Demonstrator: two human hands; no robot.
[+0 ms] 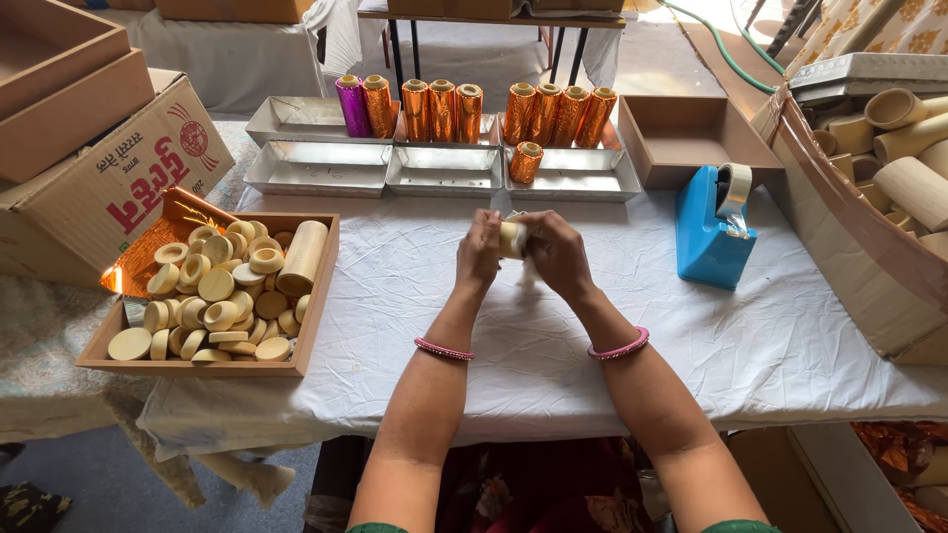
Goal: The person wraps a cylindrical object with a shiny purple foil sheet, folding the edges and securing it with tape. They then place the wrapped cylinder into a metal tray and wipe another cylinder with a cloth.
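Head view looks down on my two hands, brought together over the white cloth (553, 326) at mid-table. My left hand (480, 252) and right hand (559, 255) both close on a small pale spool (511, 238), fingers curled round it from either side; it sits between them, lifted just off the cloth. A scrap of white stuff hangs below the hands, too blurred to name.

At my left stands a wooden tray (314, 296) heaped with pale rings (212, 296), one long tube (302, 257) lying along its right side. Copper foil (143, 259) shows at the tray's far left corner. Beyond my hands lie metal trays (444, 170); behind them stand orange foil-wrapped spools (442, 111) in a row, with one purple spool (352, 105) at the left end. A single orange one (527, 162) stands in the rightmost tray. To my right a blue tape dispenser (711, 229) sits on the cloth, near an empty brown box (691, 140). A carton (869, 237) of pale tubes leans at the far right, well apart from my hands.
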